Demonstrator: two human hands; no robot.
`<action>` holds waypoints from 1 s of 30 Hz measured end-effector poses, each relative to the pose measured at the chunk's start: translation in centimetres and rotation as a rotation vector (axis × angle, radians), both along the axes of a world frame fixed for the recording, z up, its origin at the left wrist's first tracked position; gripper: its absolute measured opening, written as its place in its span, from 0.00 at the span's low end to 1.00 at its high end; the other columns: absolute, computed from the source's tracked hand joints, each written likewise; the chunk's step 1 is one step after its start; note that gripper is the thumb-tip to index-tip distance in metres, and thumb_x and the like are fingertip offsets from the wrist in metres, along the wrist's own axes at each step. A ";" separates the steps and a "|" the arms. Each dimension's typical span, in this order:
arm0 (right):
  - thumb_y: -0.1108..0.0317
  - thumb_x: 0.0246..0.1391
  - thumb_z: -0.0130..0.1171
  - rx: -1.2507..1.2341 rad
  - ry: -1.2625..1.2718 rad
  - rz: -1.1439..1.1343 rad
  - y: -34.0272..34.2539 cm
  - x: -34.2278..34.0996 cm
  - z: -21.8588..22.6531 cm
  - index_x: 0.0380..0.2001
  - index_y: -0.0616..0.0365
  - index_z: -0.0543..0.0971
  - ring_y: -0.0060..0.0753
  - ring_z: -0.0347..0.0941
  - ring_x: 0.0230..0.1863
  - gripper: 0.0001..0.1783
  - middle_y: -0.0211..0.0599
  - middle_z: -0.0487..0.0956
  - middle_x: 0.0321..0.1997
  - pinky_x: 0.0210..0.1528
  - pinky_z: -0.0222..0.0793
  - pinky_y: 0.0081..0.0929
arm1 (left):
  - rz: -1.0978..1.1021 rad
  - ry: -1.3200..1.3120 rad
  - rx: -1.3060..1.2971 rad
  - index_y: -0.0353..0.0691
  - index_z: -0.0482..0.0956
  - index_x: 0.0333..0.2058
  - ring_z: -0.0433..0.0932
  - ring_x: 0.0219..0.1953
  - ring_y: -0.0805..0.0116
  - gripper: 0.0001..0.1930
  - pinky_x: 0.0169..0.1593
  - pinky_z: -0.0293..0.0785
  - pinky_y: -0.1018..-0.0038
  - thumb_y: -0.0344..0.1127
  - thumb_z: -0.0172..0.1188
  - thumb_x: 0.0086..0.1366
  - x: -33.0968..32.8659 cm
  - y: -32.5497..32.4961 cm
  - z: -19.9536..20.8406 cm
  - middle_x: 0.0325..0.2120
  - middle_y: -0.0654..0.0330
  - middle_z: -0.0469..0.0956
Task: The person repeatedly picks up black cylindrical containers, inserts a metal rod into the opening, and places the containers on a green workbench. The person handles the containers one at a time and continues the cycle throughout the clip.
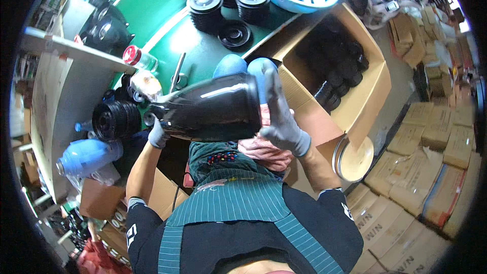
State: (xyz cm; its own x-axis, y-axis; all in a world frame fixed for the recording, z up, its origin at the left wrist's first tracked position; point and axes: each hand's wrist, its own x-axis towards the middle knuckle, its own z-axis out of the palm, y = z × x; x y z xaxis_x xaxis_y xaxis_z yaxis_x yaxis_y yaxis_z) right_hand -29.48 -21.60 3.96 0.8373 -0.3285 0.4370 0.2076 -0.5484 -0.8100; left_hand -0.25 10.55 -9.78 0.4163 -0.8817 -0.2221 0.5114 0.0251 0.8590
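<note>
A large glossy black jug (pixel 213 109) lies sideways above my lap, its wide end to the right. At its narrower left end, my gloved left hand (pixel 158 134) is closed on it; some of the fingers are hidden beneath. My gloved right hand (pixel 280 116) is beside the wide end, fingers stretched out and pointing away from me. A bit of pink cloth (pixel 265 115) shows between the right hand and the jug's rim. More pink fabric (pixel 269 153) lies over my lap below. Whether the right palm touches the jug, I cannot tell.
On the green table (pixel 170 40) stand stacks of black lids (pixel 205 7), a loose lid (pixel 235 35), a red-capped jar (pixel 139 58) and a blue basin (pixel 299 5). An open carton (pixel 373 91) with black parts is at my right. Closed cartons (pixel 416 172) stand beyond.
</note>
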 end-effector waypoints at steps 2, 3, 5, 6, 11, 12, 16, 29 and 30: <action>0.29 0.62 0.59 0.259 -0.028 0.095 1.3 0.4 -0.5 0.83 0.61 0.47 0.58 0.42 0.86 0.63 0.59 0.46 0.86 0.85 0.38 0.49 | 0.069 -0.005 0.104 0.38 0.69 0.71 0.77 0.64 0.61 0.26 0.68 0.75 0.64 0.45 0.52 0.82 -2.8 -0.1 -0.2 0.65 0.52 0.76; 0.32 0.63 0.61 0.392 -0.046 0.124 2.0 0.3 -0.8 0.83 0.60 0.47 0.55 0.44 0.86 0.62 0.57 0.48 0.86 0.85 0.40 0.47 | 0.045 -0.348 0.068 0.38 0.74 0.67 0.81 0.59 0.59 0.24 0.63 0.79 0.64 0.42 0.56 0.78 -4.1 -2.4 2.9 0.60 0.53 0.80; 0.36 0.71 0.53 0.956 0.121 0.054 2.5 0.8 -1.1 0.82 0.60 0.53 0.46 0.55 0.83 0.51 0.50 0.58 0.83 0.84 0.48 0.41 | 0.094 -1.105 0.014 0.38 0.82 0.57 0.87 0.47 0.55 0.21 0.53 0.84 0.63 0.38 0.65 0.67 -4.3 -7.0 11.6 0.49 0.54 0.86; 0.36 0.74 0.46 1.098 0.282 0.018 1.9 0.8 -1.2 0.80 0.60 0.56 0.44 0.60 0.80 0.47 0.48 0.62 0.81 0.82 0.53 0.40 | 0.137 -1.503 -0.002 0.38 0.85 0.52 0.89 0.42 0.53 0.20 0.48 0.86 0.63 0.36 0.68 0.61 -4.5 -7.9 14.8 0.43 0.54 0.88; 0.30 0.74 0.37 0.926 0.454 0.035 2.1 -0.1 -1.1 0.76 0.58 0.62 0.42 0.68 0.74 0.46 0.47 0.69 0.74 0.74 0.68 0.43 | 0.208 -1.288 0.008 0.43 0.86 0.54 0.89 0.39 0.51 0.20 0.48 0.84 0.63 0.35 0.66 0.63 -5.1 -6.0 13.3 0.41 0.50 0.88; 0.23 0.68 0.42 0.679 0.375 0.023 2.6 -0.3 -0.7 0.80 0.58 0.55 0.45 0.61 0.78 0.55 0.48 0.62 0.79 0.77 0.61 0.45 | 0.106 -1.102 0.174 0.39 0.86 0.54 0.89 0.39 0.53 0.19 0.52 0.83 0.62 0.34 0.64 0.66 -4.9 -5.5 12.0 0.42 0.49 0.89; 0.19 0.57 0.56 0.203 -0.038 0.036 3.8 1.1 -0.7 0.82 0.61 0.47 0.48 0.53 0.83 0.70 0.54 0.52 0.85 0.81 0.54 0.47 | 0.066 -0.480 0.023 0.33 0.86 0.55 0.88 0.42 0.60 0.19 0.54 0.83 0.65 0.30 0.64 0.67 -7.1 -5.7 7.4 0.43 0.49 0.90; 0.37 0.75 0.42 0.296 0.213 0.102 1.1 -4.5 -6.0 0.83 0.60 0.49 0.46 0.56 0.82 0.48 0.48 0.56 0.84 0.82 0.50 0.43 | 0.016 -0.220 0.063 0.38 0.84 0.56 0.87 0.47 0.63 0.19 0.52 0.84 0.68 0.32 0.65 0.67 -5.0 -4.0 6.7 0.49 0.54 0.88; 0.40 0.75 0.42 0.177 0.192 0.100 2.3 -3.7 -4.3 0.82 0.62 0.49 0.46 0.54 0.83 0.47 0.49 0.56 0.84 0.83 0.48 0.42 | 0.049 -0.032 0.030 0.37 0.84 0.56 0.87 0.47 0.63 0.19 0.52 0.83 0.68 0.32 0.65 0.67 -5.9 -3.7 6.2 0.49 0.54 0.87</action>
